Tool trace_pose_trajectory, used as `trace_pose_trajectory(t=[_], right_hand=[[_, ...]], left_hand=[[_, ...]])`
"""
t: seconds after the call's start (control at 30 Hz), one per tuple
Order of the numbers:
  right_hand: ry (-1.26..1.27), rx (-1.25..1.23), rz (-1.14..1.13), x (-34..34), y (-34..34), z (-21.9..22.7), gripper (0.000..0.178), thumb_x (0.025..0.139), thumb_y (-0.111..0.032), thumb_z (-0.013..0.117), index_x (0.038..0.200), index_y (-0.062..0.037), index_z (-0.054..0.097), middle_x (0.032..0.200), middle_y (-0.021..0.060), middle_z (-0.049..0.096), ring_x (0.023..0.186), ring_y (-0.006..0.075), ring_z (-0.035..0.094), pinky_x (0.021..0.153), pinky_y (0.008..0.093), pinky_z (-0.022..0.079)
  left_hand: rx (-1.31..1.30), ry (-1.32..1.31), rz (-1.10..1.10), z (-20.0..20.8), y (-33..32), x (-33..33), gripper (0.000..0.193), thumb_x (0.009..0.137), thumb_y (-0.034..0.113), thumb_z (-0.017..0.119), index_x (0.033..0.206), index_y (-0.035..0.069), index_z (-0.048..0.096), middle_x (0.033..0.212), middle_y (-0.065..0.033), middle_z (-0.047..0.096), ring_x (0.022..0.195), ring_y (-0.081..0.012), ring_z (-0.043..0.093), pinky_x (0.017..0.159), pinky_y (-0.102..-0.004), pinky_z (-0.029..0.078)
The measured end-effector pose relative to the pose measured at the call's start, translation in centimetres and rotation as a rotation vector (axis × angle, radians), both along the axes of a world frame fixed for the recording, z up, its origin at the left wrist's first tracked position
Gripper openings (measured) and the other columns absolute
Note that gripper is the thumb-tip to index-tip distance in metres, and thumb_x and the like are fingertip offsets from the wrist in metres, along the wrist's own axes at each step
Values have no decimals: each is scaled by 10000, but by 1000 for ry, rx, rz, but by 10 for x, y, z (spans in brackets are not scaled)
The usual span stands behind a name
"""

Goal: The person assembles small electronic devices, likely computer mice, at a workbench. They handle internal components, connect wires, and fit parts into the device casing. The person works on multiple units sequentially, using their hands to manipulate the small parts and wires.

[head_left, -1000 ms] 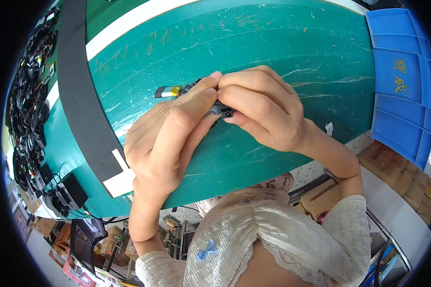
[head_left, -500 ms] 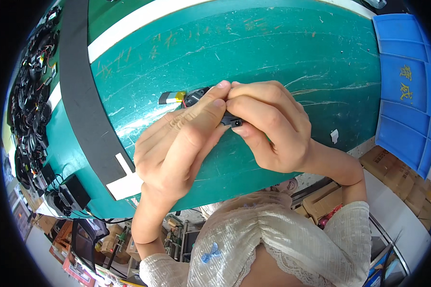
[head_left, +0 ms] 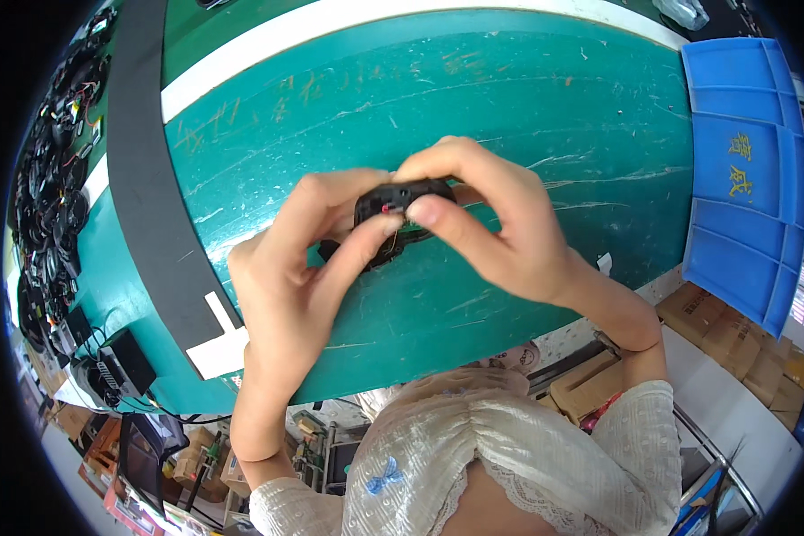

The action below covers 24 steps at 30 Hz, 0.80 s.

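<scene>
Between both hands, above the green table, I hold a small black plastic housing (head_left: 403,195) with its inner side turned up. A bit of red shows inside it, and thin wires hang below. My left hand (head_left: 299,246) pinches its left end between thumb and fingers. At the right end, my right hand (head_left: 491,228) grips it, with the thumb pressed on the near edge. Just beneath sits another black part (head_left: 386,256), partly hidden by my left thumb; whether it is joined to the housing I cannot tell.
A large heap of black wired devices (head_left: 58,196) lies along the far left. A blue plastic bin (head_left: 732,192) stands at the right edge. Dark grey and white strips (head_left: 143,161) cross the table's left side. A black power box (head_left: 127,362) sits at the lower left, cardboard boxes (head_left: 724,335) at the lower right.
The black housing has been turned over and now shows its inner side. My hands have spread slightly apart at the wrists. The silver-and-yellow battery beside it is no longer visible.
</scene>
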State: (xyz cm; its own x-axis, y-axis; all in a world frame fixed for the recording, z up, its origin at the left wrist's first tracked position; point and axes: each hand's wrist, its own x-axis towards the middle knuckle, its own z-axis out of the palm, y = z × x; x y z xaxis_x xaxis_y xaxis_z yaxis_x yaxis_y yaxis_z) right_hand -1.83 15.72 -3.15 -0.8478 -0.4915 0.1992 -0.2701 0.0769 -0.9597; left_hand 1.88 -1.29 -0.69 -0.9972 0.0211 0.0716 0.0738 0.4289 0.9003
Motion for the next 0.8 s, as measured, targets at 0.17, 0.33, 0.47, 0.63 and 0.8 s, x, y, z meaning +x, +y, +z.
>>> trace_pose_trajectory(t=[0.17, 0.33, 0.47, 0.63, 0.8], right_hand=[[-236, -90, 56, -1, 1, 0, 204, 884, -116, 546, 1045, 10, 543, 930, 78, 601, 838, 124, 584, 710, 263, 495], [-342, -110, 48, -5, 1, 1, 207, 908, -126, 511, 1053, 17, 543, 925, 50, 589, 838, 77, 550, 726, 228, 464], [-391, -175, 73, -7, 0, 1, 221, 914, -148, 508, 1048, 24, 544, 912, 36, 576, 832, 55, 524, 725, 210, 446], [-330, -137, 69, -4, -1, 1, 238, 914, -175, 516, 1041, 24, 545, 901, 24, 568, 812, 34, 502, 690, 194, 434], [-374, -138, 61, -6, 0, 1, 226, 911, -176, 520, 1017, 21, 551, 854, 7, 570, 765, 20, 492, 641, 183, 423]], left_hand=[[38, 24, 17, -5, -3, -1, 238, 739, 27, 693, 962, -9, 618, 805, -78, 638, 645, -90, 598, 583, -205, 469], [88, 18, 5, -6, 1, -2, 307, 732, 1, 687, 1029, -7, 611, 804, -67, 579, 692, -106, 577, 593, -222, 485], [148, -12, 0, -3, 1, -1, 361, 728, -22, 675, 1081, 6, 603, 820, -74, 563, 722, -121, 579, 635, -237, 513], [144, -52, -50, -3, -1, 0, 396, 754, -35, 649, 1140, 14, 575, 863, -10, 529, 785, -64, 529, 717, -193, 459], [107, -27, -94, -6, -1, 0, 421, 740, -50, 655, 1147, 1, 561, 887, -19, 532, 801, -80, 548, 721, -199, 468]])
